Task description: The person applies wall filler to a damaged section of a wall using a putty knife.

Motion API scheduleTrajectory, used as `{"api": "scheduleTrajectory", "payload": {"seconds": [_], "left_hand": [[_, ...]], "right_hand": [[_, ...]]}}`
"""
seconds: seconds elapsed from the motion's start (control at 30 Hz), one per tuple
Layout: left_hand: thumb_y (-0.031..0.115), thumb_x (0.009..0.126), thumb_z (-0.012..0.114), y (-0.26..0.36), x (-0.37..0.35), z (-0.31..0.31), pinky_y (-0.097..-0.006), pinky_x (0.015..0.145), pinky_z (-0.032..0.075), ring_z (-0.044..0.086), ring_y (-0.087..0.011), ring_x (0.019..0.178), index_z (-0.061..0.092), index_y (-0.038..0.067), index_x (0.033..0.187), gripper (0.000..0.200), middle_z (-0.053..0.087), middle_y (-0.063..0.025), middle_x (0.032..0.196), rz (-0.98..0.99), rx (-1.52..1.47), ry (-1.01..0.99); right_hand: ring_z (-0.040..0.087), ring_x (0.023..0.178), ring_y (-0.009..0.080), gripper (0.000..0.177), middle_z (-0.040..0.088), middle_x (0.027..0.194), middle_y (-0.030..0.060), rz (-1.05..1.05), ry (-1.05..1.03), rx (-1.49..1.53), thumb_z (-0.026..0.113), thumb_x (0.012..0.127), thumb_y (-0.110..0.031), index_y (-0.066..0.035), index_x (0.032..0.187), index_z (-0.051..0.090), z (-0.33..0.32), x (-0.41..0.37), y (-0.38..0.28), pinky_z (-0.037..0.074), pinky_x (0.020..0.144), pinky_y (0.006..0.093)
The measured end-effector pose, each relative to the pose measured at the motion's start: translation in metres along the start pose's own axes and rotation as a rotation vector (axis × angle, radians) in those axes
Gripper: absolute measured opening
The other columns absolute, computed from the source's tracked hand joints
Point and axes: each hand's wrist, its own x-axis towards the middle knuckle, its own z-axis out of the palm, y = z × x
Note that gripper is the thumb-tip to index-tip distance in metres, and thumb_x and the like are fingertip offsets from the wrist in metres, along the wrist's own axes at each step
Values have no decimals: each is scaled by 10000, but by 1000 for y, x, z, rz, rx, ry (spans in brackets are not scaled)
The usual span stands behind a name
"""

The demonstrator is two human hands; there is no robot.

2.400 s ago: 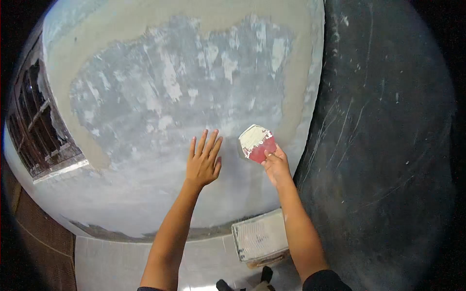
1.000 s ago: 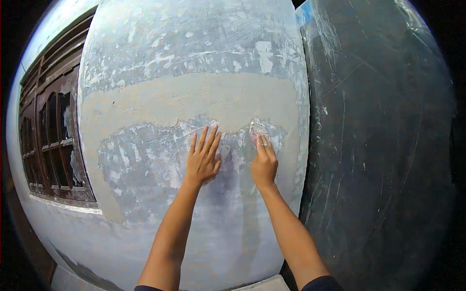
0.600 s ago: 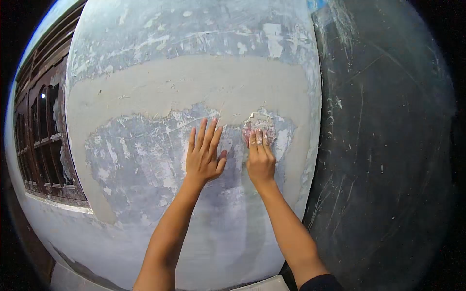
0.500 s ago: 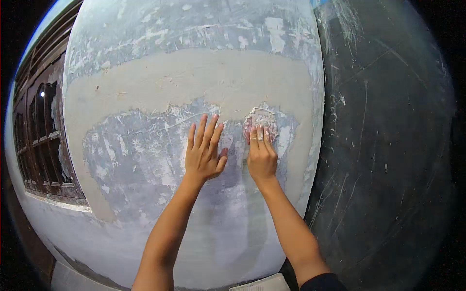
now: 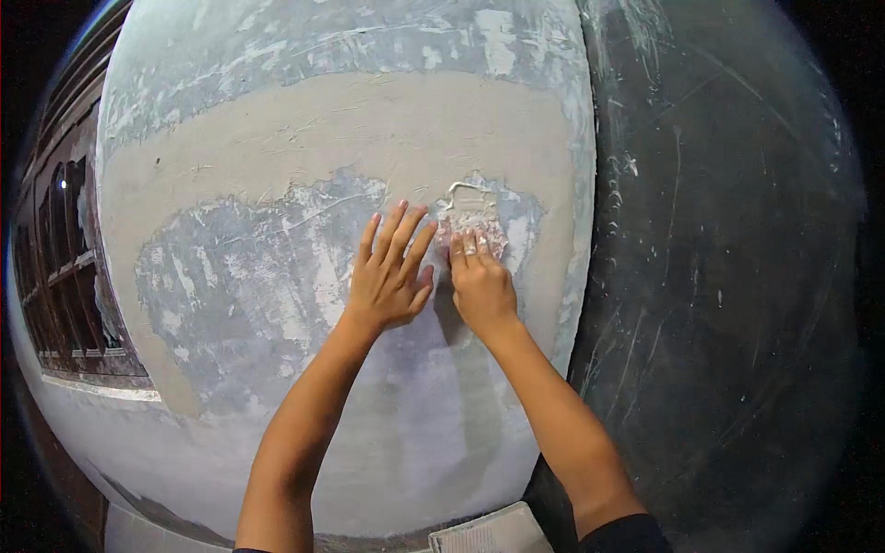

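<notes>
Rough plaster wall (image 5: 304, 433) fills most of the view, bent into a dome by the wide lens. A broad beige band of filler (image 5: 323, 138) arches across its upper half. Below the band lies a mottled blue-grey patch (image 5: 240, 276) flecked with white.

Both of my bare arms reach up from the bottom edge to the wall. My left hand (image 5: 387, 276) lies flat against the blue-grey patch, palm down, fingers straight and slightly fanned, gripping nothing. Just beside it, nearly touching, my right hand (image 5: 481, 290) holds a small scraper (image 5: 472, 217) against the wall. My fingers are stretched along the back of its blade, pressing it flat; my thumb is hidden. The blade shows reddish under a crust of white filler, and its top edge sits where the blue-grey patch meets the beige band.

To the right of the wall's edge stands a dark, scratched surface (image 5: 728, 276), streaked with pale marks. At the far left a dark wooden window frame (image 5: 51, 276) curves out of sight. A pale flat board (image 5: 489, 536) peeks in at the bottom, between my arms.
</notes>
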Motion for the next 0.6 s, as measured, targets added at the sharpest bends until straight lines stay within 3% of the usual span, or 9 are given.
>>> {"api": "scheduleTrajectory", "payload": {"seconds": [0.17, 0.4, 0.47, 0.53, 0.6], "left_hand": [[202, 761, 581, 9, -1, 0, -508, 1143, 157, 265, -338, 1398, 352, 73, 1393, 685, 330, -152, 1480, 24, -19, -69], [225, 767, 563, 15, -4, -1, -469, 1155, 161, 255, -308, 1411, 344, 43, 1411, 704, 307, -133, 1507, 51, -44, -284], [219, 756, 570, 16, -4, 0, -470, 1152, 180, 259, -296, 1410, 351, 44, 1412, 713, 313, -127, 1506, 66, -21, -266], [211, 748, 575, 18, -3, -1, -472, 1149, 200, 267, -294, 1407, 372, 47, 1404, 706, 319, -127, 1502, 87, -7, -315], [206, 740, 578, 17, -5, 3, -470, 1148, 208, 271, -292, 1405, 385, 48, 1398, 704, 324, -127, 1499, 89, 3, -316]], "right_hand": [[569, 1143, 366, 404, 593, 1182, 270, -121, -123, 24, 562, 778, -35, 87, 1162, 573, -28, -17, 7, 461, 971, 397], [641, 1004, 314, 350, 652, 1062, 228, -207, -90, 160, 556, 784, -24, 42, 1125, 605, -82, -7, 37, 494, 906, 393], [633, 939, 340, 398, 667, 991, 184, 20, -237, 181, 544, 754, 26, -14, 1145, 604, -103, 22, 48, 513, 784, 418], [623, 928, 364, 407, 654, 979, 201, -31, -25, 267, 507, 765, 46, -15, 1159, 591, -104, 48, 66, 498, 794, 435], [596, 981, 385, 447, 629, 1054, 219, -24, 4, 331, 485, 765, 69, -4, 1200, 560, -104, 75, 85, 477, 850, 430]]}}
